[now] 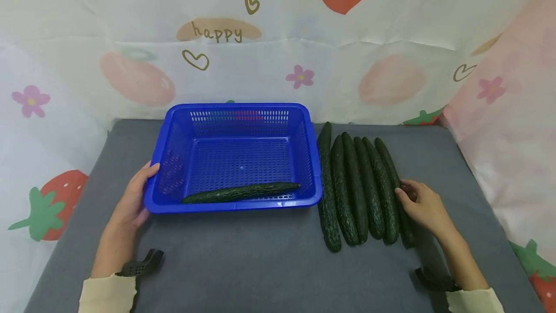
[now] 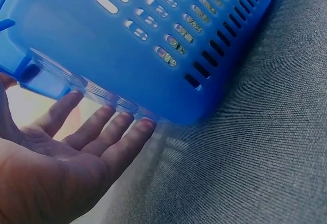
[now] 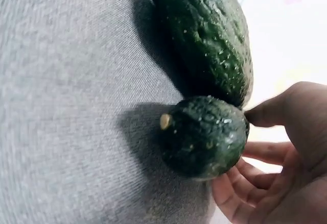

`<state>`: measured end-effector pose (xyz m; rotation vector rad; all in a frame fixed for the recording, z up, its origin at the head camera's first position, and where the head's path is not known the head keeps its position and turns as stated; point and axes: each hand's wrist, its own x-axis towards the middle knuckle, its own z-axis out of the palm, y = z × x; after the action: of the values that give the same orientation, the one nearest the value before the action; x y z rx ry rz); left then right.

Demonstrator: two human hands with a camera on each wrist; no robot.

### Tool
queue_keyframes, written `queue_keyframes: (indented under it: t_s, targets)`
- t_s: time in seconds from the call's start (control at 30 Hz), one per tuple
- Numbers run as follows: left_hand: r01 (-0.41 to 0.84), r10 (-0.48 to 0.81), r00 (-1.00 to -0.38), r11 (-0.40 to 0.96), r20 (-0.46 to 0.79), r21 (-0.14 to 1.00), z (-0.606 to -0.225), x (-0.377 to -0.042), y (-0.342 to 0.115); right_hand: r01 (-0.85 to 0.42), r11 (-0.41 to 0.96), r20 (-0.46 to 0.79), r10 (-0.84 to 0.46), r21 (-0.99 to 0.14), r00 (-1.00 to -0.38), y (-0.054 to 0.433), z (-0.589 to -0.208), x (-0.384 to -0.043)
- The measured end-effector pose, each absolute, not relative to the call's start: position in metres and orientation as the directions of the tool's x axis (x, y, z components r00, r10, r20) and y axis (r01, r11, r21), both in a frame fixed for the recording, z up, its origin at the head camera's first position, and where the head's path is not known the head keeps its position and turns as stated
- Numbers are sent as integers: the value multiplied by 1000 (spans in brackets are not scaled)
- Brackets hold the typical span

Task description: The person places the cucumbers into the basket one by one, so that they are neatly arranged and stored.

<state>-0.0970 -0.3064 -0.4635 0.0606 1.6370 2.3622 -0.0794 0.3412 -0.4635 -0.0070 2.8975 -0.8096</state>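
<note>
A blue plastic basket (image 1: 241, 158) with slotted walls stands left of centre in the head view. My left hand (image 1: 133, 199) holds its left end, thumb at the rim; in the left wrist view the fingers (image 2: 115, 129) lie against the outside of the wall. One long dark green cucumber (image 1: 243, 192) lies inside along the near wall. To the right, several cucumbers (image 1: 352, 182) lie side by side on the table. My right hand (image 1: 423, 206) grips the rightmost cucumber (image 3: 207, 137), thumb on one side and fingers curled round the other.
A grey cloth (image 1: 243, 264) covers the table. Behind it hangs a pale curtain (image 1: 269, 81) printed with strawberries, hearts and flowers, which also runs along both sides. The basket's right end stands close beside the row of cucumbers.
</note>
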Motion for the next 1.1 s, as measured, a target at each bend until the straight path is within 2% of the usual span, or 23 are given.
queue_keyframes:
  t_s: [0.33,0.63,0.77,0.97,1.1]
  targets:
    - [-205,248,-961,-332,-124,921,-464,-97,-307,85,847,-246,-55,-525,-968,349,-455,-82]
    - [-203,236,-963,-314,-131,927,-463,-94,-307,206,818,-391,-24,-537,-920,350,-446,-83]
    - [-206,224,-964,-307,-140,929,-462,-94,-309,198,837,-379,-13,-511,-925,348,-446,-84]
    - [-204,214,-966,-277,-147,939,-461,-95,-309,175,921,-313,61,-348,-948,349,-441,-82]
    - [-209,226,-963,-288,-145,935,-462,-94,-308,151,936,-258,68,-317,-964,349,-442,-77]
